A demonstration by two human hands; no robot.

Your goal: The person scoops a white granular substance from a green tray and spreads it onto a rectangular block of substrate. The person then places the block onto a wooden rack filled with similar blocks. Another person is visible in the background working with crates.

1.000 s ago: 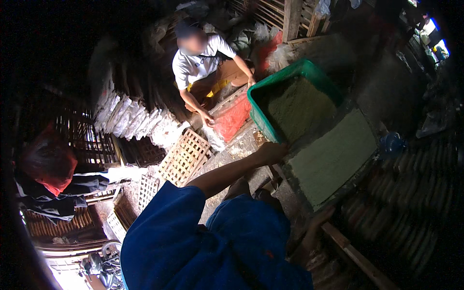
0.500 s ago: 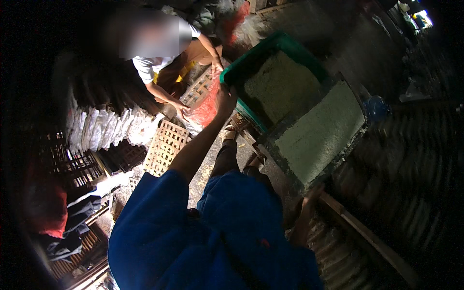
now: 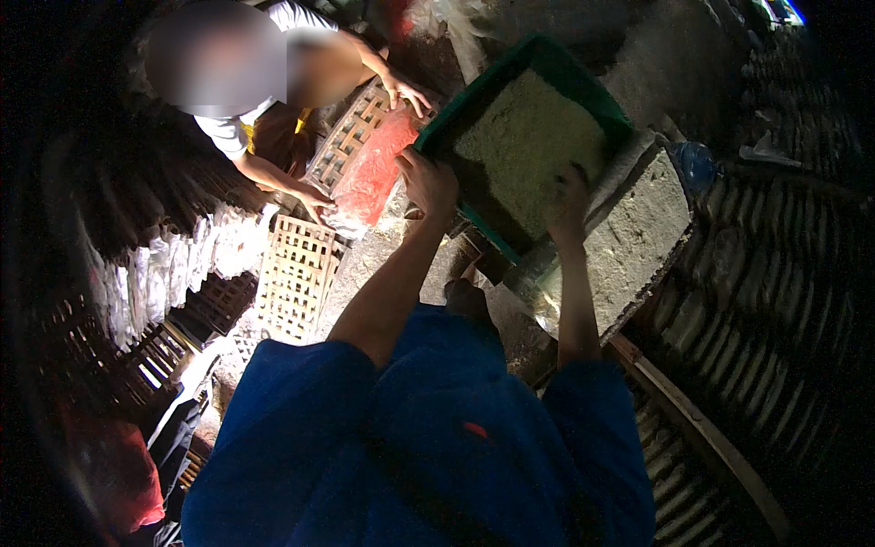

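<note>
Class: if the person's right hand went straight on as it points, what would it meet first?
Probably the pale granular material in the green tub: the right hand points over it, toward the tub's far wall. Depth is unclear, so it may already be touching.

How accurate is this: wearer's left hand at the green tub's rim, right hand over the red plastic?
Wrong on the right hand: it's over the pale powder in the green tub, as the head view shows. The left hand is at the tub's rim, as stated.
</note>
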